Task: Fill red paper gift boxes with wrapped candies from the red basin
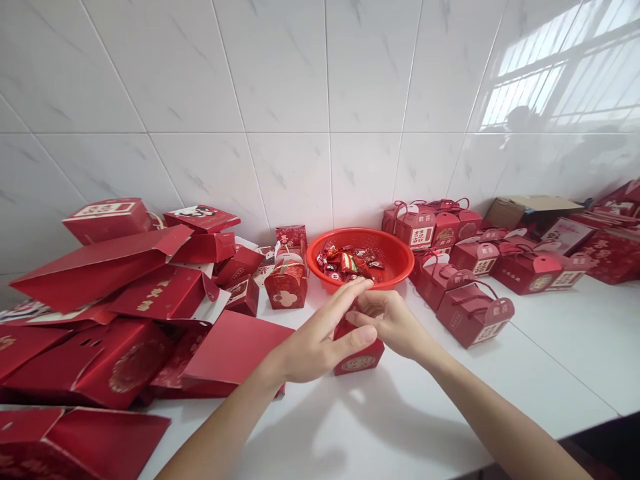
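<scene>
A small red candy box (358, 363) with a gold emblem stands upright on the white counter in front of me. My left hand (320, 340) is around its upper left side, with straight fingers reaching past the top and the thumb across the front. On the other side my right hand (395, 323) has bent fingers pinched at the box's top. Both hands cover most of the upper part, so the exact closure there is hidden. Just behind them sits a red plastic basket (395, 257) holding wrapped candies (350, 261).
Folded and part-open red boxes (165, 293) are heaped on the left. One patterned box (287, 283) stands beside the basket. Several closed boxes with cord handles (470, 313) line the right, with a brown carton (530, 208) behind. A tiled wall (280, 87) bounds the counter (540, 360).
</scene>
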A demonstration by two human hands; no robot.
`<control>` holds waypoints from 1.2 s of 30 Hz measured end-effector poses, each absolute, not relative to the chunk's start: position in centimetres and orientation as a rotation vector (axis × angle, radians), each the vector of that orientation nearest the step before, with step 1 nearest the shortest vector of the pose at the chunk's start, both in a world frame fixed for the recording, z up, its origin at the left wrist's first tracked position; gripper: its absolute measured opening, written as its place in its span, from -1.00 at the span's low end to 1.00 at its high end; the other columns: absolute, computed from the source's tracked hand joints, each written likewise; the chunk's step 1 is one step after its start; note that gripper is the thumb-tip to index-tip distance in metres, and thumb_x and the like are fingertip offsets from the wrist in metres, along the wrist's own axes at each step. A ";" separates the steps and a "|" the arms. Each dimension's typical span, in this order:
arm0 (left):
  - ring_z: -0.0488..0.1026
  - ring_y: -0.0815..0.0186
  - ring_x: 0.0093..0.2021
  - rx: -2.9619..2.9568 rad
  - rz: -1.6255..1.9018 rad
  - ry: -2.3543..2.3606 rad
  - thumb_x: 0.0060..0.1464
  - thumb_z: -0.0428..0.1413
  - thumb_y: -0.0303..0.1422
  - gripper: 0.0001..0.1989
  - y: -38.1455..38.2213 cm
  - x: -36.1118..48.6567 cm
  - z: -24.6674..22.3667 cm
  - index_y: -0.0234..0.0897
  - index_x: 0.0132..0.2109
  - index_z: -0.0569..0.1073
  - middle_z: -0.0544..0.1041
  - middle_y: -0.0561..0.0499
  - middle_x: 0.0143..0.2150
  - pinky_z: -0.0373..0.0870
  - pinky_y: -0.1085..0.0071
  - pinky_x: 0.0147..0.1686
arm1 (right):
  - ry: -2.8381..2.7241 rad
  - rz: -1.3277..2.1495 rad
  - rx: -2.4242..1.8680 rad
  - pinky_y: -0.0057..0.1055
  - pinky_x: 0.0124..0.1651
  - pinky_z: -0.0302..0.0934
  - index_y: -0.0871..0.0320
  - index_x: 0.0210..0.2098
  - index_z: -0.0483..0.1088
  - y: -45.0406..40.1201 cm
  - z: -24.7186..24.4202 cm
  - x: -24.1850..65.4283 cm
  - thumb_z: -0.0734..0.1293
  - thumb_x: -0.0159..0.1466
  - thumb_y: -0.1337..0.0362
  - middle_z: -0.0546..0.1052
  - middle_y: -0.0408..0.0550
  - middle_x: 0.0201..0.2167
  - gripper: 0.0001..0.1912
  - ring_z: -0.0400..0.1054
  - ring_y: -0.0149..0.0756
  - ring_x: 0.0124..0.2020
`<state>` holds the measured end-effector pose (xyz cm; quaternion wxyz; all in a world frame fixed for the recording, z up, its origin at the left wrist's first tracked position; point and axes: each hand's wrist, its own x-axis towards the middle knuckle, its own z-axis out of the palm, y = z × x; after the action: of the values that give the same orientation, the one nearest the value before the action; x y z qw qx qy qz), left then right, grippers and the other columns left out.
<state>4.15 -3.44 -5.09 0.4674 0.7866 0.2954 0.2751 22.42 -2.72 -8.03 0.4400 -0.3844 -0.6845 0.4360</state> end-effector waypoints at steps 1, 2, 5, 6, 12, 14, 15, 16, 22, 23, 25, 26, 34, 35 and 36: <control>-0.13 0.01 0.49 1.952 0.665 0.742 0.26 0.07 -0.04 -0.29 -3.6 4.1 -5.1 -0.09 0.44 0.05 0.01 -0.08 0.50 0.01 0.02 0.40 | -1.679 1.040 -0.975 -0.43 -0.37 0.20 0.20 -0.42 0.44 -2.7 -8.2 22.2 0.36 0.24 0.14 0.49 -0.12 -0.48 -0.76 0.31 -0.37 -0.43; -0.16 0.00 0.49 1.968 0.659 0.749 0.26 0.07 -0.02 -0.27 -3.7 4.1 -5.1 -0.08 0.45 0.04 -0.02 -0.08 0.51 -0.02 0.01 0.41 | -1.665 1.004 -0.989 -0.43 -0.37 0.21 0.19 -0.40 0.45 -2.8 -8.3 21.9 0.35 0.25 0.15 0.49 -0.12 -0.47 -0.78 0.31 -0.36 -0.43; -0.21 -0.01 0.50 1.986 0.673 0.732 0.24 0.06 0.01 -0.25 -4.1 4.0 -4.9 -0.03 0.46 0.01 -0.09 -0.05 0.52 -0.07 -0.02 0.41 | -1.656 0.933 -1.014 -0.42 -0.38 0.22 0.17 -0.36 0.46 -3.0 -8.4 21.4 0.35 0.24 0.13 0.49 -0.12 -0.47 -0.78 0.31 -0.35 -0.43; -0.23 -0.01 0.50 1.988 0.681 0.723 0.24 0.07 0.02 -0.25 -4.2 4.0 -4.8 -0.02 0.46 0.01 -0.11 -0.04 0.53 -0.08 -0.03 0.41 | -1.648 0.925 -1.012 -0.42 -0.38 0.23 0.17 -0.35 0.47 -3.0 -8.3 21.3 0.35 0.24 0.13 0.49 -0.11 -0.46 -0.78 0.32 -0.34 -0.43; -0.20 -0.03 0.50 2.009 0.772 0.661 0.19 0.13 0.00 -0.25 -5.1 3.7 -4.3 0.04 0.43 0.08 -0.17 0.03 0.53 -0.03 -0.01 0.40 | -1.461 0.892 -0.938 -0.38 -0.30 0.31 0.15 -0.38 0.40 -3.1 -5.8 22.9 0.37 0.25 0.05 0.49 -0.11 -0.45 -0.72 0.39 -0.32 -0.41; -0.12 -0.06 0.48 1.989 0.832 0.633 0.19 0.14 -0.02 -0.28 -5.2 3.5 -4.3 0.06 0.41 0.12 -0.14 0.04 0.53 0.03 0.00 0.39 | -1.391 0.778 -0.928 -0.38 -0.30 0.33 0.15 -0.39 0.38 -2.9 -4.0 24.8 0.40 0.23 0.05 0.50 -0.12 -0.46 -0.71 0.39 -0.33 -0.42; -0.06 -0.07 0.47 1.975 0.857 0.626 0.20 0.15 -0.03 -0.31 -5.1 3.4 -4.3 0.07 0.40 0.15 -0.12 0.05 0.53 0.06 0.00 0.38 | -1.361 0.704 -0.932 -0.39 -0.31 0.33 0.14 -0.39 0.38 -2.8 -3.1 25.9 0.42 0.22 0.06 0.50 -0.12 -0.45 -0.71 0.39 -0.34 -0.43; -0.01 -0.06 0.45 1.962 0.877 0.625 0.21 0.14 -0.05 -0.35 -5.1 3.3 -4.3 0.08 0.38 0.18 -0.11 0.06 0.53 0.10 0.02 0.37 | -1.326 0.619 -0.940 -0.39 -0.33 0.33 0.14 -0.38 0.39 -2.6 -2.1 27.2 0.43 0.22 0.07 0.51 -0.12 -0.45 -0.73 0.39 -0.35 -0.43; 0.24 0.00 0.33 1.926 0.947 0.626 0.26 0.12 -0.15 -0.51 -3.9 3.2 -4.6 0.01 0.29 0.31 0.00 0.00 0.50 0.27 0.11 0.29 | -1.195 0.338 -1.022 -0.42 -0.46 0.25 0.16 -0.45 0.43 -0.9 2.6 35.5 0.48 0.20 0.18 0.50 -0.08 -0.52 -0.78 0.34 -0.41 -0.53; 0.27 0.01 0.32 1.921 0.946 0.622 0.26 0.12 -0.17 -0.53 -3.7 3.2 -4.7 0.00 0.29 0.32 0.00 0.00 0.50 0.29 0.12 0.28 | -1.166 0.315 -1.066 -0.42 -0.46 0.23 0.17 -0.46 0.43 -0.6 3.1 36.8 0.47 0.22 0.21 0.49 -0.07 -0.53 -0.78 0.33 -0.43 -0.54; 0.30 0.04 0.29 1.919 0.939 0.618 0.27 0.12 -0.19 -0.55 -3.4 3.2 -4.8 0.02 0.27 0.34 0.00 0.01 0.49 0.31 0.14 0.26 | -1.118 0.284 -1.161 -0.42 -0.43 0.21 0.19 -0.50 0.39 0.1 3.6 39.1 0.43 0.25 0.29 0.48 -0.08 -0.56 -0.77 0.32 -0.47 -0.55; 0.31 0.04 0.28 1.922 0.934 0.618 0.27 0.12 -0.20 -0.56 -3.2 3.3 -4.9 0.03 0.27 0.34 0.00 0.02 0.49 0.32 0.15 0.25 | -1.101 0.280 -1.206 -0.41 -0.41 0.21 0.19 -0.52 0.38 0.4 3.7 40.2 0.40 0.27 0.33 0.47 -0.08 -0.58 -0.76 0.32 -0.48 -0.55; 0.38 0.08 0.22 1.939 0.913 0.649 0.28 0.11 -0.20 -0.56 -2.6 3.5 -5.4 0.07 0.28 0.33 0.08 0.00 0.46 0.36 0.14 0.23 | -1.076 0.357 -1.586 -0.47 -0.48 0.25 0.22 -0.55 0.40 3.4 -1.1 46.7 0.36 0.22 0.45 0.48 -0.08 -0.59 -0.79 0.31 -0.43 -0.59; 0.38 0.09 0.22 1.943 0.908 0.652 0.28 0.11 -0.20 -0.56 -2.6 3.5 -5.4 0.07 0.28 0.33 0.09 0.01 0.45 0.36 0.14 0.23 | -1.084 0.360 -1.612 -0.47 -0.54 0.21 0.23 -0.57 0.40 3.9 -1.9 47.2 0.37 0.20 0.44 0.45 -0.10 -0.62 -0.79 0.27 -0.44 -0.63; 0.39 0.09 0.21 1.947 0.905 0.655 0.28 0.11 -0.20 -0.56 -2.5 3.5 -5.5 0.08 0.27 0.33 0.09 0.01 0.45 0.37 0.14 0.23 | -1.112 0.349 -1.622 -0.47 -0.58 0.15 0.23 -0.59 0.39 4.4 -2.7 47.5 0.38 0.18 0.44 0.42 -0.11 -0.66 -0.78 0.22 -0.45 -0.67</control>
<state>3.49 -2.53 -5.51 0.4337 0.7815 0.2631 0.3632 47.54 4.40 -2.75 0.5415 -0.6828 -0.4679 0.1471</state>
